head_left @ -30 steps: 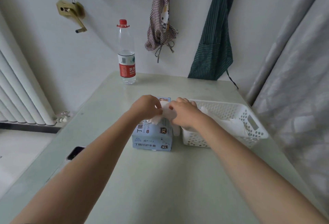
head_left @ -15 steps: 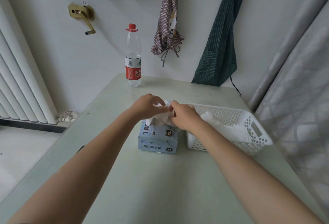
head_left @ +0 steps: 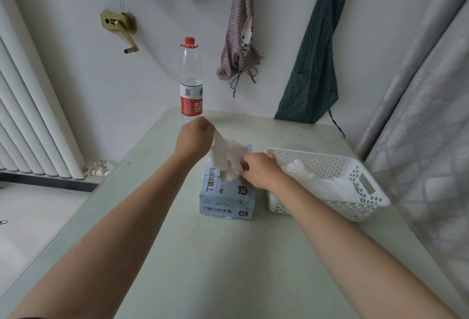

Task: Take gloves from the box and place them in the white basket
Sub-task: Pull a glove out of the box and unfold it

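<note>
While half drawn from the slot, thin white nitrile glove [head_left: 223,152] hanging between the two hands, upper end pinched in the raised left hand [head_left: 195,138], lower end bunched at the box mouth. Right hand [head_left: 258,170] low on the top of the pale blue cardboard glove box [head_left: 227,192], fingers curled at the opening; cannot tell whether pinching glove material or only steadying the box. Just right of that hand, touching or nearly touching the box: white perforated plastic basket [head_left: 355,204], crumpled white gloves [head_left: 322,181] already lying inside.

Likely trouble from here: a second glove dragged out with the first, since the clump at the slot looks more than one layer thick; thin material stretched or torn if pulled hard against a snag; light box lifted or slid on the pale green table [head_left: 228,268] if the right hand lets go early. Beyond the left hand, tall clear plastic water bottle with red cap [head_left: 191,77], near enough for a knock on a high pull.
</note>
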A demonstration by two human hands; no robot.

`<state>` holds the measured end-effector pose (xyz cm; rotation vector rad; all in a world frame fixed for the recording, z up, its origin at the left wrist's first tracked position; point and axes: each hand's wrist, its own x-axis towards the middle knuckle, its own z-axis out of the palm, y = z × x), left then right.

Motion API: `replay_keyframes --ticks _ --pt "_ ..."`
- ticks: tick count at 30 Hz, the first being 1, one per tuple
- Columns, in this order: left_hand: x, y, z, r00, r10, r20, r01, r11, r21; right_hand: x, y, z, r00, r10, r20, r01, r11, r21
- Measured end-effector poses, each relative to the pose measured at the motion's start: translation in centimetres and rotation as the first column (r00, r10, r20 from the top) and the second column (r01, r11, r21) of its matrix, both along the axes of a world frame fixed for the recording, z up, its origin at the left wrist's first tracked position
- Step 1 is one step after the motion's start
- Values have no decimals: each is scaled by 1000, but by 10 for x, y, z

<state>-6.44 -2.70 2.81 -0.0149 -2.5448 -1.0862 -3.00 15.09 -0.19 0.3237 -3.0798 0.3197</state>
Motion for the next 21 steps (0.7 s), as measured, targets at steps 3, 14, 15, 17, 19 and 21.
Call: replay_keyframes --ticks 3,14,15,17,19,21 --pt "2 1 1 999 20 38 -24 994 108 2 -1 1 998 -26 -56 22 998 -63" --pt "21 13 5 865 -481 141 444 866 230 3 -5 56 990 -118 72 123 516 -848" --pt "21 17 5 863 -478 163 459 877 143 4 -6 59 992 -104 71 114 510 -853" --pt "22 21 3 895 -420 150 413 907 77 5 -7 60 995 -77 64 94 486 -869" --pt "22 19 5 913 -390 122 350 900 258 5 -6 60 995 -69 68 91 421 -902" --pt "23 14 11 897 -421 137 272 769 579 5 0 59 991 -115 66 104 367 -924"
